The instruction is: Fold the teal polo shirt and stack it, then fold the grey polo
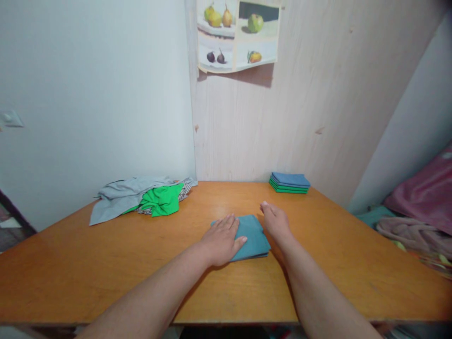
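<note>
A folded teal-blue cloth (252, 238) lies in the middle of the wooden table (106, 263). My left hand (221, 239) rests flat on the cloth's left part, fingers stretched out together. My right hand (275, 220) sits at the cloth's right far corner, touching its edge, fingers curled under so that I cannot see whether they pinch the cloth. A neat stack of folded blue and green cloths (289, 182) stands at the back right by the wall.
A loose heap of unfolded cloths, grey (120, 197) and bright green (161, 200), lies at the back left of the table. A wood panel with a fruit poster (238, 33) rises behind. Pink and grey bedding (420, 207) lies to the right, beyond the table's edge.
</note>
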Action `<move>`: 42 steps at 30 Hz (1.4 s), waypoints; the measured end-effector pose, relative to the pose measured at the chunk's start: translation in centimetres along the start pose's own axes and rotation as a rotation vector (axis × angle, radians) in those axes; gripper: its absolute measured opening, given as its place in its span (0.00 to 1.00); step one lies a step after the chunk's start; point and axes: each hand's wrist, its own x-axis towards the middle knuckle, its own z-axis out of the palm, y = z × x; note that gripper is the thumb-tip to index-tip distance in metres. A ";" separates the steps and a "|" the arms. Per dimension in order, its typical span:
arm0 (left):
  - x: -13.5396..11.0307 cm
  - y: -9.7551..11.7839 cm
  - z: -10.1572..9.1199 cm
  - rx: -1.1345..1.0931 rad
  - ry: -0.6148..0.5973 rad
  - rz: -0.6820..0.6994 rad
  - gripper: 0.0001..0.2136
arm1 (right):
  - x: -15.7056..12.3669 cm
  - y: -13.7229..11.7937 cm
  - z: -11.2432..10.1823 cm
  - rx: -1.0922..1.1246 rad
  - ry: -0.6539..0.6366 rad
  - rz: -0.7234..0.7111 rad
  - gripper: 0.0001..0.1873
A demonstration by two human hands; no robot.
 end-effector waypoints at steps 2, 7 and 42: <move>0.0 0.0 0.1 0.005 0.012 -0.002 0.39 | -0.8 -1.1 -0.2 -0.101 -0.089 -0.108 0.34; 0.0 0.1 0.3 0.007 0.026 -0.008 0.38 | -3.0 -2.8 -0.4 -0.313 -0.409 -0.202 0.32; -3.6 3.6 -0.2 -0.014 -0.007 -0.034 0.36 | -7.7 -3.2 -3.1 -0.263 -0.366 -0.122 0.33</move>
